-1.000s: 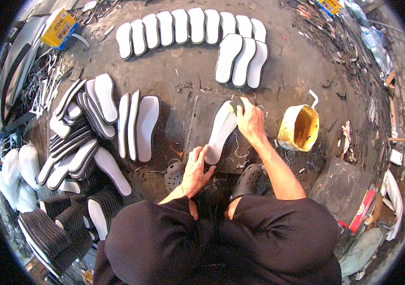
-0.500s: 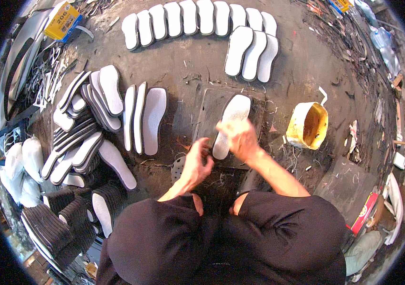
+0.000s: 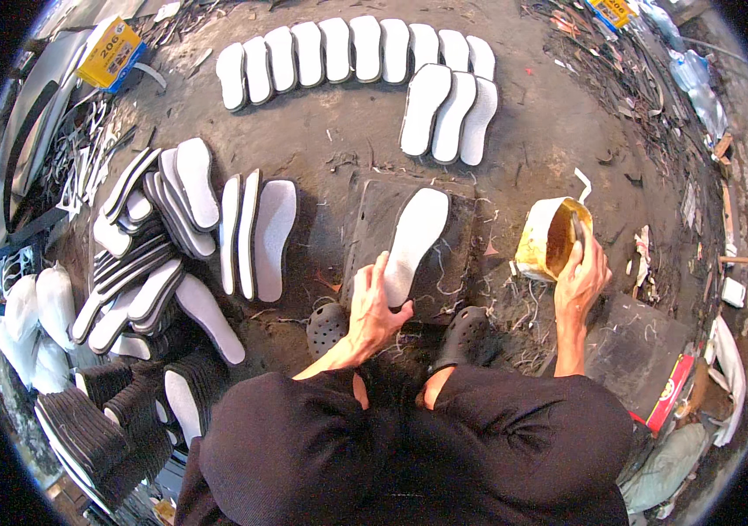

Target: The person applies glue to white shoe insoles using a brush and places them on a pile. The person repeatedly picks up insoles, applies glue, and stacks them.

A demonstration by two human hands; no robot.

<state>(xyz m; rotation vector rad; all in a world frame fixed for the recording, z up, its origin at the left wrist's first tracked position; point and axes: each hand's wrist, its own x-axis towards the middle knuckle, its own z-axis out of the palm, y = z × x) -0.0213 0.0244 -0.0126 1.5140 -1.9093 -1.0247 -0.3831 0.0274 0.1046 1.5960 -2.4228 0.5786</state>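
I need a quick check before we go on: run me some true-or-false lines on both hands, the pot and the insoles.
1. The left hand touches the insole on the board. True.
2. The right hand is at the opening of the pot. True.
3. The pot stands left of the board. False: it stands to the right of it.
4. The insole on the board shows a black upper face. False: the face is white.
5. A row of insoles lies beyond the board. True.
6. Both hands are on the insole. False: only the left one is.
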